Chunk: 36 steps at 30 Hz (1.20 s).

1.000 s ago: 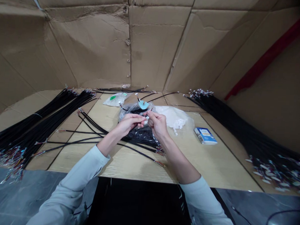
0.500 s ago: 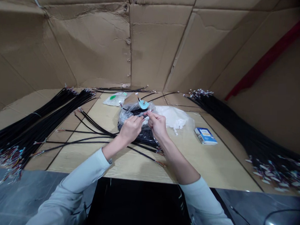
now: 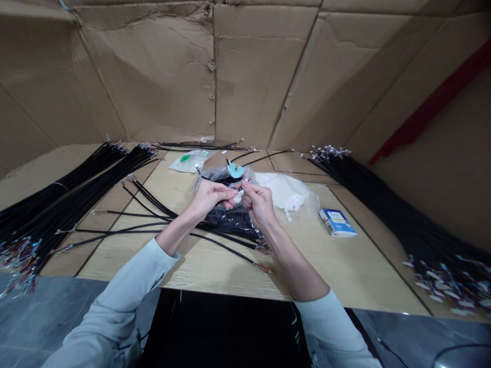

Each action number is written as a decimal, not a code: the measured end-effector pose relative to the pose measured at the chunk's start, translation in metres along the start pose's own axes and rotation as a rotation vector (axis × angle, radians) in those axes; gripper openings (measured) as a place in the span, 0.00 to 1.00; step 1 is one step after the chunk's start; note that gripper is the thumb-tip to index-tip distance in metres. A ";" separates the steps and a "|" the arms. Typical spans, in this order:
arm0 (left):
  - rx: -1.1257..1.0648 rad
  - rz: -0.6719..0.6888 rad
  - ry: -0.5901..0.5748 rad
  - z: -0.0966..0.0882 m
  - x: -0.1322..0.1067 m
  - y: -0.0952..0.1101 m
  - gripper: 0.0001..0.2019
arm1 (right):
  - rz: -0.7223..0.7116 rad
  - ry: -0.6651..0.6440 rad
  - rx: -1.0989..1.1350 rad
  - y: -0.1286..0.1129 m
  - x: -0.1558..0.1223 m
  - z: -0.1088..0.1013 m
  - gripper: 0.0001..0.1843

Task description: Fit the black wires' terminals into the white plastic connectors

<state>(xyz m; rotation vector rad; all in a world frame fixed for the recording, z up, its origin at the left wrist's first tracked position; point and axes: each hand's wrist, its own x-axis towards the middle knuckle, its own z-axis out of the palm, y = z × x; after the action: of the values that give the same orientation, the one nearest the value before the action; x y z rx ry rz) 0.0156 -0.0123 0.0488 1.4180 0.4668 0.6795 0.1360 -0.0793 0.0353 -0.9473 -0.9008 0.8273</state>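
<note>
Both hands meet over the counter (image 3: 348,264): left hand (image 3: 207,197) and right hand (image 3: 260,203) each have a narrow pinch grip on a tiny white connector (image 3: 238,195), held right between the fingertips. Straight below the grip sits a clear bag of black cables (image 3: 231,220). Just past the right grip is a pile of white parts (image 3: 288,192), with a blue box (image 3: 336,222) further right. A black cable bundle (image 3: 78,193) lies well off to the left of the left grip

The small white part (image 3: 238,195) pinched between left hand (image 3: 209,197) and right hand (image 3: 260,204) was too small to identify. Both hands partly hid the bagged cables (image 3: 232,220). Frame edges cut off the left cable bundle (image 3: 44,210) and right cable bundle (image 3: 406,221).
</note>
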 end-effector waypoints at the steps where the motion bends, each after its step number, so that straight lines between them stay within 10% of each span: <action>1: -0.012 -0.018 -0.003 0.000 0.000 0.002 0.13 | -0.006 -0.001 -0.010 -0.001 0.000 0.001 0.20; 22: 0.031 -0.002 -0.032 -0.001 0.000 0.001 0.16 | 0.045 0.049 0.072 -0.011 0.000 -0.001 0.19; 30: 0.689 0.304 0.035 0.010 -0.008 -0.005 0.18 | -0.007 0.148 0.017 -0.013 0.002 -0.004 0.20; 36: 0.797 0.401 0.087 0.013 -0.010 -0.010 0.16 | 0.031 0.113 0.127 -0.007 -0.001 -0.001 0.22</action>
<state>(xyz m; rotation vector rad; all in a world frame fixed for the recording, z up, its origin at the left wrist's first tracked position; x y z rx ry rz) 0.0184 -0.0285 0.0394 2.2790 0.5574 0.9322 0.1383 -0.0826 0.0410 -0.8899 -0.7290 0.8393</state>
